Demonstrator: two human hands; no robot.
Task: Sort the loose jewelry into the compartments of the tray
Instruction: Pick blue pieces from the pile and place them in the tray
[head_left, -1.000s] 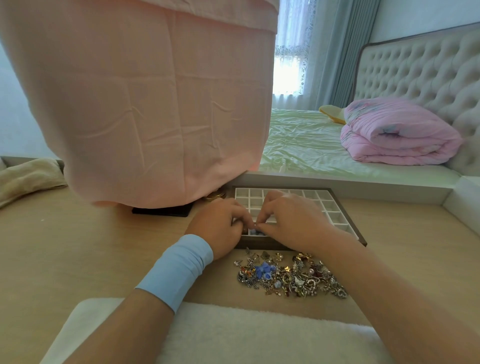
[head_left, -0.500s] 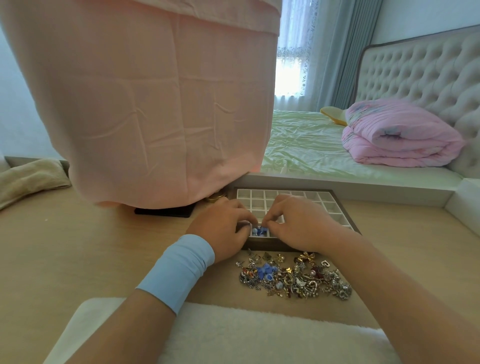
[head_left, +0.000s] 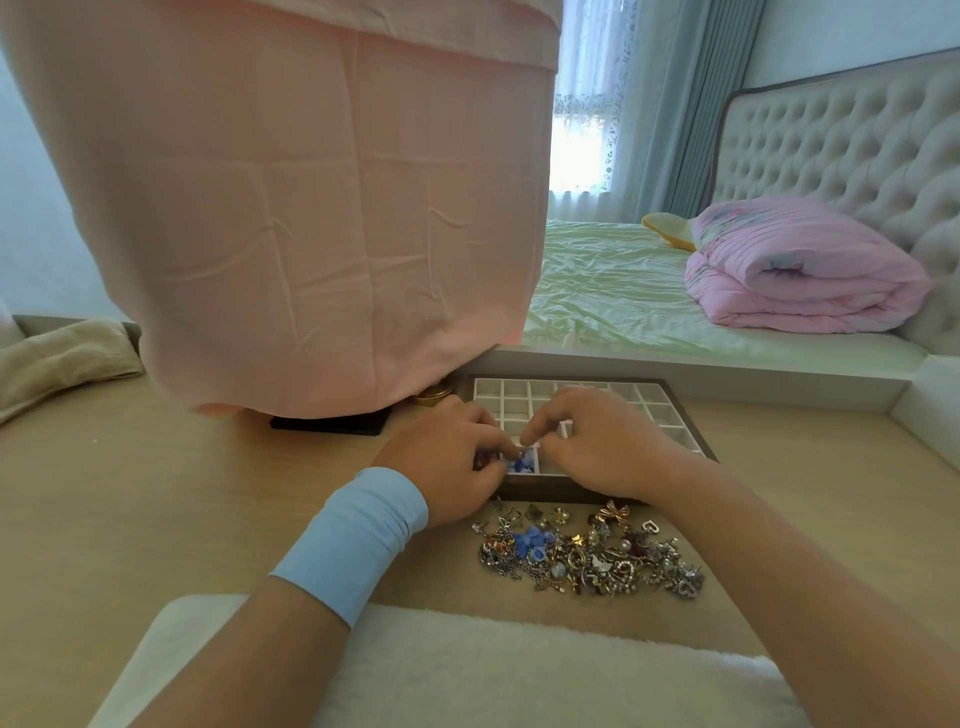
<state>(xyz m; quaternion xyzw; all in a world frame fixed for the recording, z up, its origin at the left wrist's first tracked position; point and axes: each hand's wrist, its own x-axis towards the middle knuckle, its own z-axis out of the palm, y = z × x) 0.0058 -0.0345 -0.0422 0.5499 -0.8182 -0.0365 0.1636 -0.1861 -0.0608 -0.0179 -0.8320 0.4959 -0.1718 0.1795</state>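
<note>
Closely, left hand (head_left: 447, 460) and right hand (head_left: 600, 447) curl over blue jewelry (head_left: 521, 464) in white-celled tray (head_left: 650, 410); grip unclear.

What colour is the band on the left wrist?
Light blue. The wristband shows plainly in the head view.

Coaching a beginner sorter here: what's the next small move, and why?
Probably draw the left hand and right hand back to the loose pile for another piece: the blue piece already sits in a near compartment of the tray.
</note>
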